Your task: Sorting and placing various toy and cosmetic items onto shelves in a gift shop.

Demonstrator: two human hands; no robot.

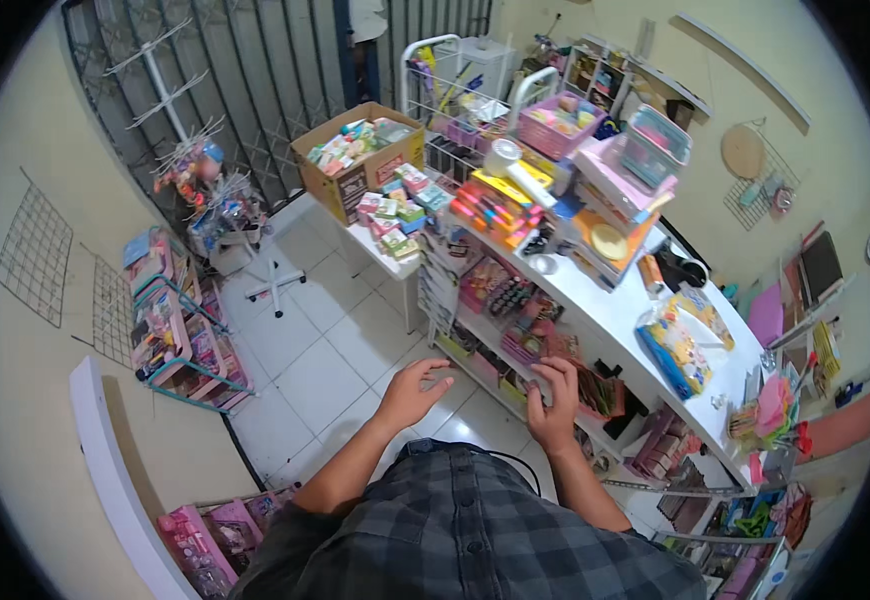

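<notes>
Both hands hang in the air before my body, empty, with fingers loosely bent and apart. My left hand point(409, 395) is over the tiled floor, left of the white counter. My right hand point(555, 400) is in front of that counter's open shelves point(480, 330), which hold assorted small goods and pink packets; whether it touches them I cannot tell. On the counter top point(610, 315) lie a blue-and-yellow package point(670, 345), stacked boxes and trays point(615, 230), a yellow-and-orange pile point(490, 210) and a white roll point(501, 157). At its far end small colourful boxes point(390, 220) sit beside a cardboard box point(345, 180).
A display rack point(180, 340) stands along the left wall, near a wheeled stand point(250, 240). Tiled floor point(325, 330) lies between rack and counter. A person point(363, 25) stands by the folding metal gate at the back. A wire trolley point(435, 90) is behind the cardboard box.
</notes>
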